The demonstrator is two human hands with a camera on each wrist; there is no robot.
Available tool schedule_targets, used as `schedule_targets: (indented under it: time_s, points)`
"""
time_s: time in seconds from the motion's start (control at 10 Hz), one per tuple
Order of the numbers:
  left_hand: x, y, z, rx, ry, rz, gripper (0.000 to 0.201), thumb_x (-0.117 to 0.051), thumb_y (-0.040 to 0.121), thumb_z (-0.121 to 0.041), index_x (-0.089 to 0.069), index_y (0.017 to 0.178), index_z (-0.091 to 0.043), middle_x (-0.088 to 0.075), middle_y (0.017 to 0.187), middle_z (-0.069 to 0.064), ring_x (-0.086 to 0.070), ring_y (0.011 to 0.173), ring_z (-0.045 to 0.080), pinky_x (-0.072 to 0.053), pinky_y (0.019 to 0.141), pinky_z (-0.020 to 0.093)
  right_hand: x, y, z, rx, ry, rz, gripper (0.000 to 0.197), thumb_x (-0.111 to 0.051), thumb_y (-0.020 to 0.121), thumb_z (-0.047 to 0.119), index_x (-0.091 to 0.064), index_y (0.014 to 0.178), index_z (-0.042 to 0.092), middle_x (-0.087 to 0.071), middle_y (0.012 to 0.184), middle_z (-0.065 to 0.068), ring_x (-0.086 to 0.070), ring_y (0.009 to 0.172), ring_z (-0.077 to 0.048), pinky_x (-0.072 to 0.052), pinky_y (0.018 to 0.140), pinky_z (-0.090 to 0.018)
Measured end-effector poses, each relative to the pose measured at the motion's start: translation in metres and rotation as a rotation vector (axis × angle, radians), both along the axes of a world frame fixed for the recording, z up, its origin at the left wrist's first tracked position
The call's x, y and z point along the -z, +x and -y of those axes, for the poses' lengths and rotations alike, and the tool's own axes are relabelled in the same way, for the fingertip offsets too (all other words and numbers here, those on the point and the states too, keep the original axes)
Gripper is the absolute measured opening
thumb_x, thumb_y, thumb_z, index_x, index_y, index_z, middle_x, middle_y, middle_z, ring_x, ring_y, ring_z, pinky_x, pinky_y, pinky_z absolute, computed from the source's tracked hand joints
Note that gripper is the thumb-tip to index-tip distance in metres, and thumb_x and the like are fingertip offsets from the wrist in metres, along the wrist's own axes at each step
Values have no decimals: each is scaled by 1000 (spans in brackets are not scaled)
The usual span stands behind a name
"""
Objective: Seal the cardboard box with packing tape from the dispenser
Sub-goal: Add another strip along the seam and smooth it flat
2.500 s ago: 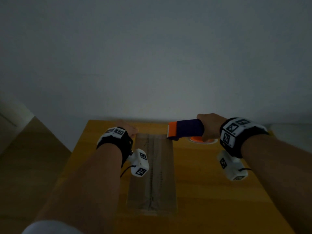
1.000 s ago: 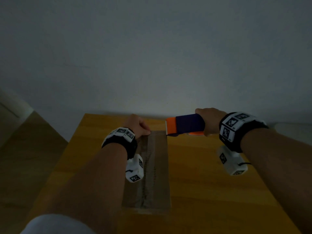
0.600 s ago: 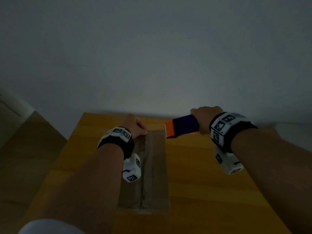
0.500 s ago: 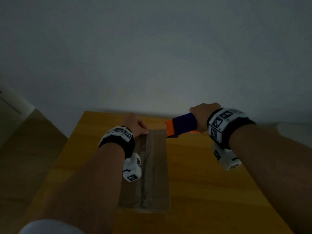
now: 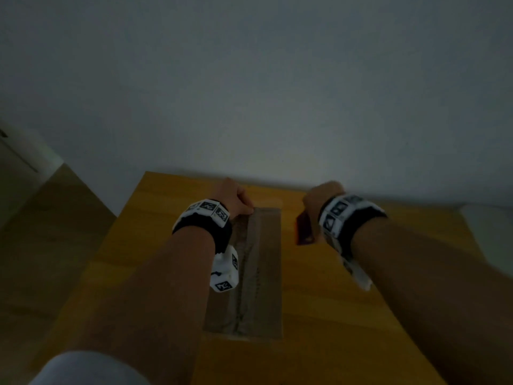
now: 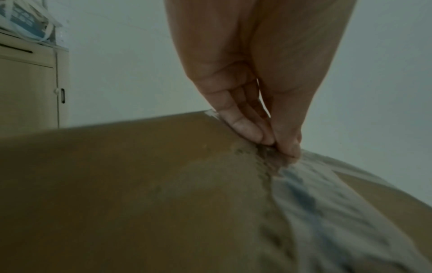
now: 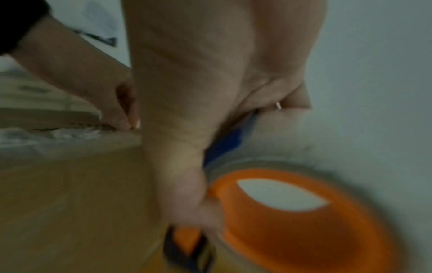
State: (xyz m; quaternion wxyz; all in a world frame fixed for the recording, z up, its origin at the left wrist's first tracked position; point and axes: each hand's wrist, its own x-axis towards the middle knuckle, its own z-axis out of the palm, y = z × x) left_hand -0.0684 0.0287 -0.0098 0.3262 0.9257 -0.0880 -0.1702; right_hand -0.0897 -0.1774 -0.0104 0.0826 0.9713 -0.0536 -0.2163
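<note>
We have the cardboard box before us, top flaps shut, a strip of clear packing tape lying along the centre seam from the near edge to the far one. Our left hand sits at the far end of that strip, fingers curled and pressed together with the thumb onto the tape's end near the box's far edge. Our right hand is clamped round the handle of the tape dispenser, its orange hub and roll blurred in the wrist view. Half a second ago the dispenser pointed sideways toward the strip; now it has swung down and toward us, only a dark red sliver showing just right of the tape. We judge the strip cut free and the seam covered; the ends want smoothing next.
</note>
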Motion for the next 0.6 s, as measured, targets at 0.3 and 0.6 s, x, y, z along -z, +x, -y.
schedule_targets:
  time_s: [0.3,0.6]
  points:
    - [-4,10,-13,45,-52,-25,14,-76,78,-17,-78,87,-6,-73,78,10,-67,71,22,-59,73,31,1,-23,5,120,-53,-42,54,-63,76,63,-55,82,10,-45,58,0,-41,48,-12,-35,46,-26]
    - [3,11,-33,-40,-72,129,12,-77,75,-16,-78,84,-9,-67,79,0,-60,71,9,-48,70,21,62,-46,4,259,127,-83,49,-46,97,30,-38,143,14,-64,103,-13,-61,92,-31,-44,70,-33]
